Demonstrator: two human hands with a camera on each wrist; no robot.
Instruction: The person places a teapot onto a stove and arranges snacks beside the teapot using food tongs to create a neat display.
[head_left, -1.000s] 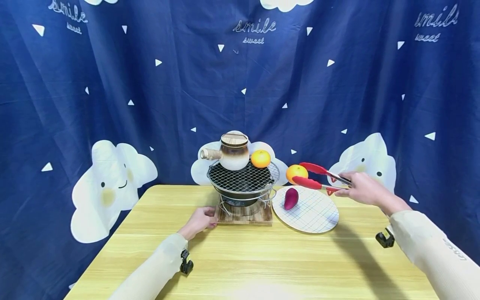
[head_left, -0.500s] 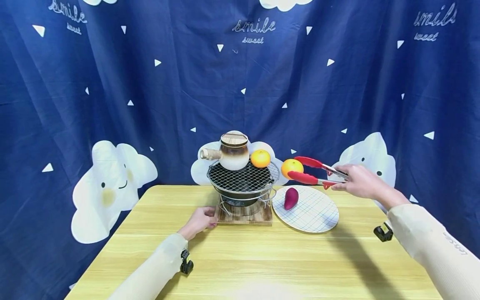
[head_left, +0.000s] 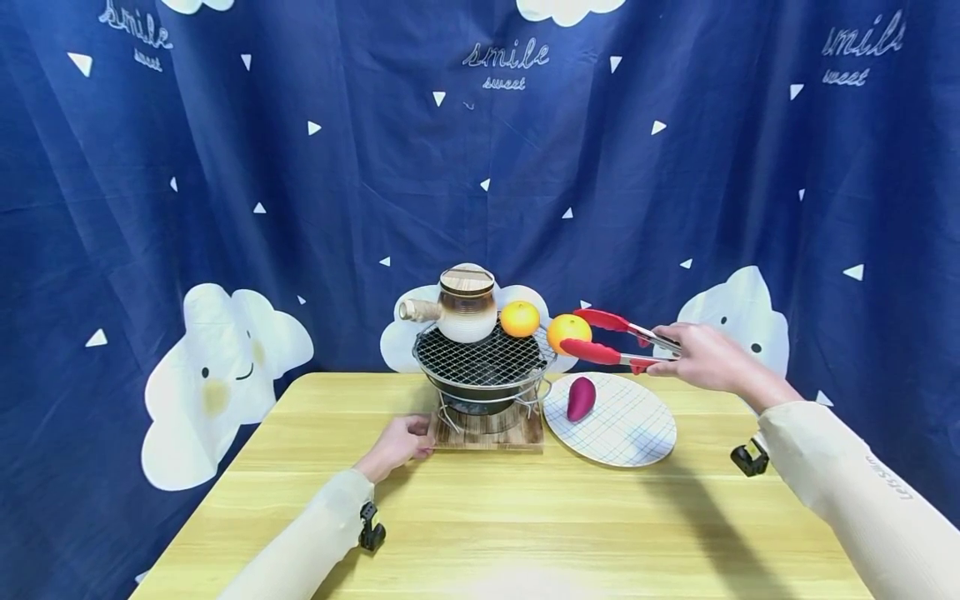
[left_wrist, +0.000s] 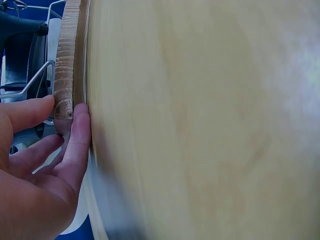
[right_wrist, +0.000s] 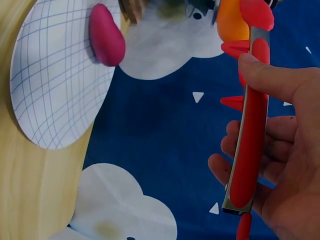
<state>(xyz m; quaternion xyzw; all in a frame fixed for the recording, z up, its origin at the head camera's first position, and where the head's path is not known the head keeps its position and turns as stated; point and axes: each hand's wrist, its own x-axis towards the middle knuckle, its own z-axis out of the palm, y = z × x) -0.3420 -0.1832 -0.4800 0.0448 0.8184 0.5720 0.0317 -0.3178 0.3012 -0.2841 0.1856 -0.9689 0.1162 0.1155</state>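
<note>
Currently, the left hand pinches a corner of the wooden base under the grill, while the right hand grips red tongs. Between their tips, an orange hangs by the grill's right rim. Another orange and a pot sit on the grill; purple food lies on the plate.

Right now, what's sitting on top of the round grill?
A lidded pot and an orange sit on its wire mesh. Another orange is held in red tongs. The mesh right beneath the pot is covered, and the lid hides the pot's inside.
</note>
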